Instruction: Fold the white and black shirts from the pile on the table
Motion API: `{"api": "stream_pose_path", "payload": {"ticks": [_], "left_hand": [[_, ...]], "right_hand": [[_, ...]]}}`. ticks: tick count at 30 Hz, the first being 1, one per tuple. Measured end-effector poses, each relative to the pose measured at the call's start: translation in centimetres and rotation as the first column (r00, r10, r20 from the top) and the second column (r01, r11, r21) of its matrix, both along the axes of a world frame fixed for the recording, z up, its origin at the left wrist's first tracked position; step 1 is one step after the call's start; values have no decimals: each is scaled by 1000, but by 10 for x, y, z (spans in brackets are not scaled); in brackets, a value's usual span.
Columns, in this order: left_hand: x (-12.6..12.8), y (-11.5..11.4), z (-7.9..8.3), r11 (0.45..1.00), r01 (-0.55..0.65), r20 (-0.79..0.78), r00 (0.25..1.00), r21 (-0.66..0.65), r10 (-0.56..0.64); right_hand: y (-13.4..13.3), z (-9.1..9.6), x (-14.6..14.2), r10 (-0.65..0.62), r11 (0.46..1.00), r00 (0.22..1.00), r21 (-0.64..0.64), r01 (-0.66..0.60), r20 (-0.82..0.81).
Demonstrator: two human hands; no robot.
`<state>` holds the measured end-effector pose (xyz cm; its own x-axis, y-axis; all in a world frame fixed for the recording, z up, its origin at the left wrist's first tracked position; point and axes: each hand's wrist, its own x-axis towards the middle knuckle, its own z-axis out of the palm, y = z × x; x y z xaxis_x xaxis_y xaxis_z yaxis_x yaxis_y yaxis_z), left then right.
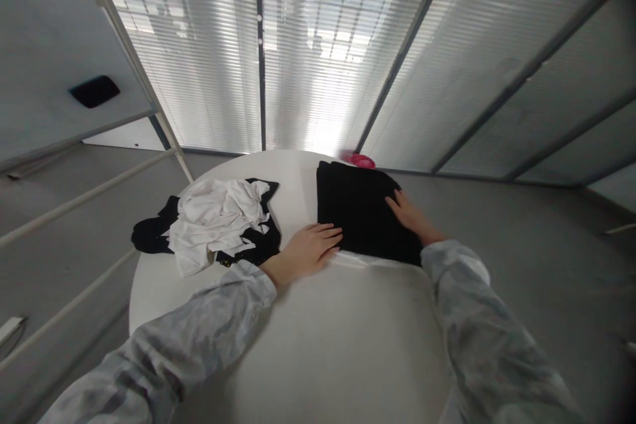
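Note:
A folded black cloth or garment lies flat on the right part of the round white table; its exact kind I cannot tell. Under its near edge shows a thin strip that looks white or clear. My left hand rests at its near left corner, fingers stretched out and touching it. On its right side lies my right hand, also flat with fingers extended. To the left is a crumpled white cloth heaped over black fabric.
Behind the black cloth, a pink-red mesh-like item shows at the table's far edge. A white metal frame stands on the left. Beyond the table runs a ribbed glass partition with dark posts.

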<state>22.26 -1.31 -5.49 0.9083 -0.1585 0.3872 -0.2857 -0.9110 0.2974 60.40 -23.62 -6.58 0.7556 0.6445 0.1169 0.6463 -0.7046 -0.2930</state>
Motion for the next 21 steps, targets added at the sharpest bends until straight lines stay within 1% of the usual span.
{"api": "stream_pose_path", "payload": {"ticks": [2, 5, 7, 9, 11, 13, 15, 16, 17, 19, 21], "left_hand": [[0, 0, 0, 1000, 1, -2, 1000, -1, -1], [-1, 1, 0, 1000, -4, 4, 1000, -5, 4], [-1, 2, -1, 1000, -3, 14, 1000, -6, 3], [-2, 3, -1, 1000, 0, 22, 1000, -5, 0], [-2, 4, -1, 1000, 3, 22, 1000, 0, -3], [-3, 5, -1, 1000, -2, 20, 1000, 3, 2], [-4, 4, 1, 1000, -10, 16, 1000, 2, 9], [-5, 4, 2, 1000, -12, 13, 1000, 2, 12], [-6, 4, 2, 1000, -15, 10, 1000, 1, 15], [-7, 4, 4, 1000, -17, 3, 1000, 0, 17], [-8, 5, 5, 1000, -14, 4, 1000, 0, 14]], "right_hand": [[11, -5, 9, -106, 992, 992, 54, 110, -75], [16, -6, 16, -208, 970, 961, 85, 226, -181], [16, -4, 17, -278, 948, 940, 103, 301, -197], [15, -2, 16, -341, 913, 926, 177, 367, -159], [16, 0, 13, -351, 880, 931, 303, 365, -101], [16, 0, 10, -318, 849, 947, 429, 307, -49], [17, 0, 8, -279, 830, 960, 499, 250, -17], [17, -1, 8, -272, 833, 962, 498, 243, -15], [18, -2, 9, -275, 846, 961, 468, 254, -23], [21, -5, 13, -288, 895, 957, 344, 283, -37], [25, -7, 18, -221, 952, 975, 217, 215, 4]]}}
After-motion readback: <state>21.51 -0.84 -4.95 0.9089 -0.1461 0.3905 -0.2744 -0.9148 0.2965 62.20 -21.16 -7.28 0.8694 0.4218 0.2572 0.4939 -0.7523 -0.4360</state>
